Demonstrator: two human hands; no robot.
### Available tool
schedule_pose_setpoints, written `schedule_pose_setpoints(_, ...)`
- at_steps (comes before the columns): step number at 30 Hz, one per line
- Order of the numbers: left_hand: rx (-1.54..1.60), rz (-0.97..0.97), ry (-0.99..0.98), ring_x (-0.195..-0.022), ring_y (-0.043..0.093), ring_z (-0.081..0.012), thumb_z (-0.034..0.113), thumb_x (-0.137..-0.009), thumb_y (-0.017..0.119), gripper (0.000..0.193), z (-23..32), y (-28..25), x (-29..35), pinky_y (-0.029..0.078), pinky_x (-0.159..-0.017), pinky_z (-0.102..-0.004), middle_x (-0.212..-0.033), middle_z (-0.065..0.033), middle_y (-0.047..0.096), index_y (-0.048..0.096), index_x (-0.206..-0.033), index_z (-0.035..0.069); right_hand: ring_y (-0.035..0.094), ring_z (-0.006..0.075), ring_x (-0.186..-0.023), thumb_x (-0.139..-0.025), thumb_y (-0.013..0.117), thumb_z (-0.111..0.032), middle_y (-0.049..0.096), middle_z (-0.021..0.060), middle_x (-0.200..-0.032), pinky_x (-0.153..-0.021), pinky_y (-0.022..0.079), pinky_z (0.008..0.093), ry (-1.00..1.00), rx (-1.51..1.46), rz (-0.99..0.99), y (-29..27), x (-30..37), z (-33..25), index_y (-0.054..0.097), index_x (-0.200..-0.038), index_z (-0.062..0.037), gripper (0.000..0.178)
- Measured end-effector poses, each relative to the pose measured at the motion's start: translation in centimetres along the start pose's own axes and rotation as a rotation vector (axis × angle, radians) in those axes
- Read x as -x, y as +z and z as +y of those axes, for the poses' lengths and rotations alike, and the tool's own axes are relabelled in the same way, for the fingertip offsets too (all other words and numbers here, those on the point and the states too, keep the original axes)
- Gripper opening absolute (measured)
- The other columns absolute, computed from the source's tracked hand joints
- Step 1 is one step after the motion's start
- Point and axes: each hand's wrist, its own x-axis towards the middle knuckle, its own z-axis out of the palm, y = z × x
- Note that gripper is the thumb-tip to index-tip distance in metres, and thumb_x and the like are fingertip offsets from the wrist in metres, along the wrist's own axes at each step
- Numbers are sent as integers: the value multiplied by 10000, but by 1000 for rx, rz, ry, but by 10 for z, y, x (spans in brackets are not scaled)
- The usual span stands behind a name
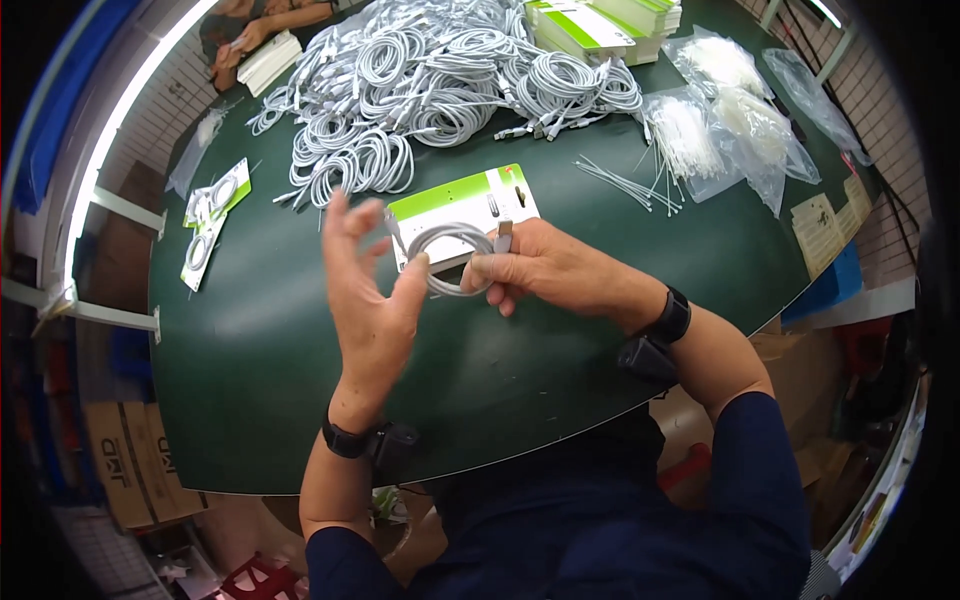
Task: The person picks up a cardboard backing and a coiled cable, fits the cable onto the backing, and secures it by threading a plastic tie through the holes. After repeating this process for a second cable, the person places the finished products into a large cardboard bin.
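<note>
A coiled light grey USB cable (447,237) is pinched between the thumb and fingers of my right hand (530,262), with one metal-tipped plug standing up beside the fingers. My left hand (370,285) is at the coil's left side, fingers raised and apart; its thumb tip meets or nearly meets the loop. Close to those fingers is the cable's other end, slightly blurred. Behind the coil, a white and green packaging card (470,195) with a hanging hole lies on the dark green table (480,370), partly covered by my hands and the cable.
A big heap of coiled grey cables (420,80) covers the far middle. Green and white card stacks (590,30) stand behind it. Loose cable ties (630,185) and bags of ties (690,135) lie right. Carded cables (212,220) lie left. Another person's hands (245,40) are far left.
</note>
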Motion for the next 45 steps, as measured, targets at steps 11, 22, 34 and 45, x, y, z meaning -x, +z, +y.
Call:
schedule_pose_setpoints(11, -85, -328, 234, -1040, 660, -336, 105, -770, 876, 915, 46, 30, 21, 570, -812, -407, -1250, -205, 603, 400, -1545, -1, 606, 76, -723, -1019, 688, -279, 690, 33, -917, -633, 536, 228, -22, -324, 81, 10, 11, -14, 710, -1078, 22, 308)
schedule_pose_setpoints(22, 26, -244, 554, -767, 682, -223, -63, -798, 822, 416, 30, 16, 7, 556, -665, -319, -926, -116, 716, 709, -1186, 34, 624, 79, -737, -981, 729, -198, 688, 69, -977, -631, 519, 217, -204, -281, 159, -1, 21, -37, 509, -1424, 7, 536)
schedule_pose_setpoints(34, -11, -330, 645, -708, 642, -196, -43, -726, 805, 308, 38, -13, 3, 521, -578, -312, -836, -55, 659, 764, -1014, 58, 689, 268, -907, -770, 795, -38, 590, 128, -1342, -771, 597, 357, -693, 1189, 186, 21, 46, -64, 655, -1158, -43, 413)
schedule_pose_setpoints(45, -127, -499, 785, -690, 577, -152, 43, -702, 766, 323, 43, -15, -5, 467, -464, -285, -856, 2, 586, 763, -1022, 84, 694, 304, -835, -828, 786, -86, 671, 83, -1027, -702, 561, 397, -571, 1122, -47, 2, 46, -53, 631, -1001, -54, 235)
